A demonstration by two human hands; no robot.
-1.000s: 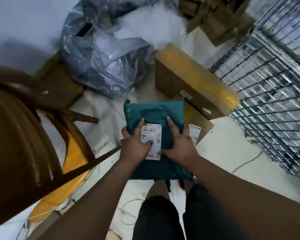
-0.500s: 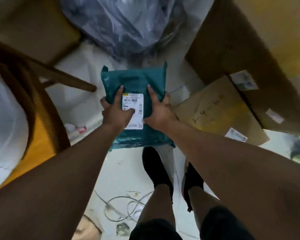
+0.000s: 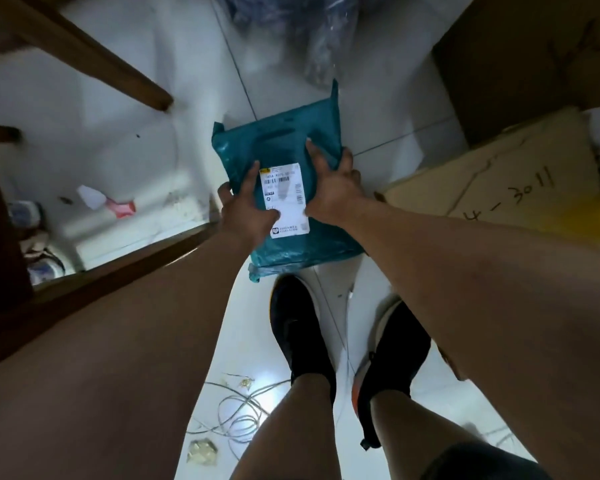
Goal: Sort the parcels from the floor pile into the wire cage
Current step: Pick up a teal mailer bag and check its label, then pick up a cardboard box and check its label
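Teal plastic wraps the parcel [image 3: 284, 150], which is held level above the white tiled floor [image 3: 118, 140], just ahead of the person's black shoes [image 3: 298, 327]. The left hand [image 3: 246, 213] grips its left edge, the thumb lying on the white shipping label [image 3: 286, 188]. The right hand [image 3: 333, 192] grips the right edge, thumb on top and fingers curled round the side. A flat cardboard box [image 3: 499, 188] with handwritten numbers lies to the right, and loose wires [image 3: 236, 407] lie on the floor behind the shoes.
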